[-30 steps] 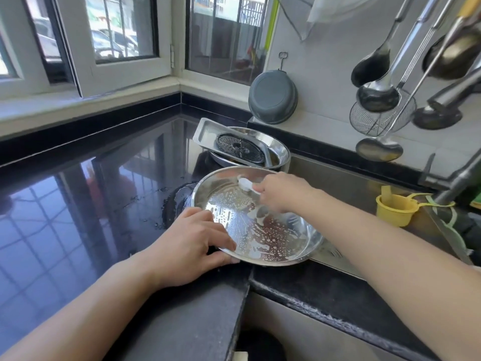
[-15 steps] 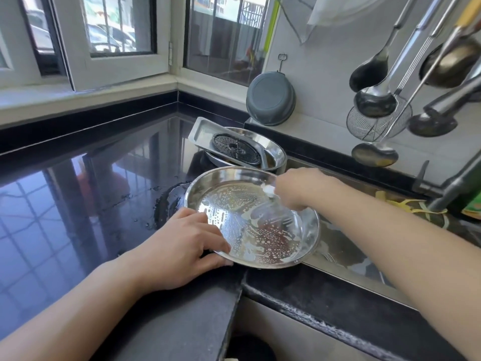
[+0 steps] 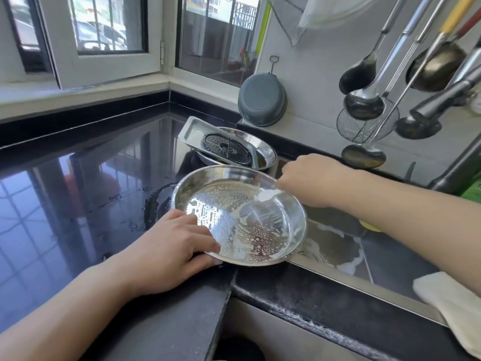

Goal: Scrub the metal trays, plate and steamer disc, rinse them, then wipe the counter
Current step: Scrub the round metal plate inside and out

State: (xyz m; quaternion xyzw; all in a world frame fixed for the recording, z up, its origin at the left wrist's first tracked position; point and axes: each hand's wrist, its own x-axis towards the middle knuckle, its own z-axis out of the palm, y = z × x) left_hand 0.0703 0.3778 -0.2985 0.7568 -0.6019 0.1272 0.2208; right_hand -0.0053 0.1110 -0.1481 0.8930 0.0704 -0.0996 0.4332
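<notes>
The left hand pinches the near rim of the round tray, thumb inside, fingers under. The right hand is closed on a white scrubber pressed to the far inner wall. The tray straddles the counter edge and the sink. It looks thin, stiff and light. Soap film likely makes it slippery, so the rim is the place to hold.

Left hand steadies soapy plate (right hand scrubbing)
</notes>
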